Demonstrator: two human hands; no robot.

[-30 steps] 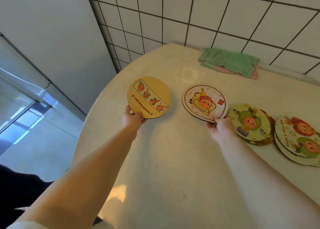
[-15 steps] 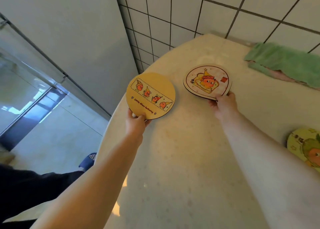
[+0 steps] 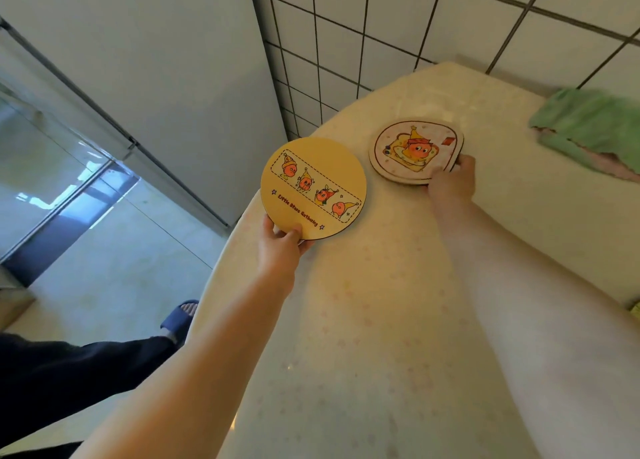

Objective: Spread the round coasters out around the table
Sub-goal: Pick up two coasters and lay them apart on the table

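Note:
My left hand (image 3: 281, 245) pinches the near rim of a round yellow coaster (image 3: 313, 187) with a strip of small orange figures, held tilted over the table's left edge. My right hand (image 3: 450, 181) grips the near right rim of a white round coaster (image 3: 414, 150) with an orange figure on toast. That coaster lies low on the cream table (image 3: 381, 320) near its far left corner; whether it rests flat I cannot tell.
A green cloth over a pink one (image 3: 592, 126) lies at the far right by the tiled wall (image 3: 381, 25). A sliver of another coaster (image 3: 636, 308) shows at the right edge. Left of the table are the floor, my leg and a blue slipper (image 3: 180, 316).
Both hands have carried their coasters away from the stacks towards the table's far left corner. My view has swung left, so the other coasters have left the frame.

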